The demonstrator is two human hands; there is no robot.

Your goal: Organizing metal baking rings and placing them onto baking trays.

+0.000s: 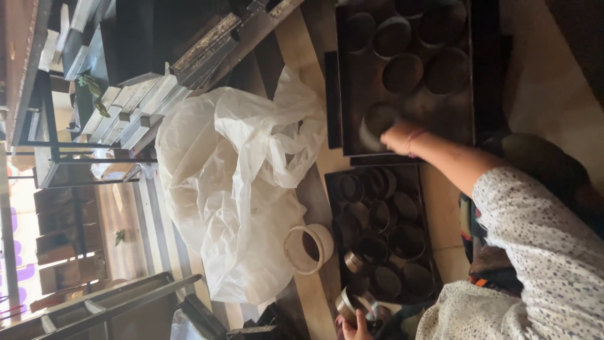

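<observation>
My right hand (397,137) reaches out over a dark baking tray (352,101) and grips a round dark tin (376,123) at the tray's near corner. Several more round tins (402,72) sit on that tray. At the bottom edge of the view my left hand (356,326) holds a small shiny metal ring mould (350,305). Between the hands lies a second dark tray (420,189) crowded with several round ring moulds (377,217). My right arm wears a white speckled sleeve (541,252).
A large crumpled white plastic bag (233,182) lies beside the trays, with a cream-coloured round ring (308,249) against it. Metal racks and stacked long metal tins (135,107) stand beyond. A dark metal frame (107,308) is at the lower left.
</observation>
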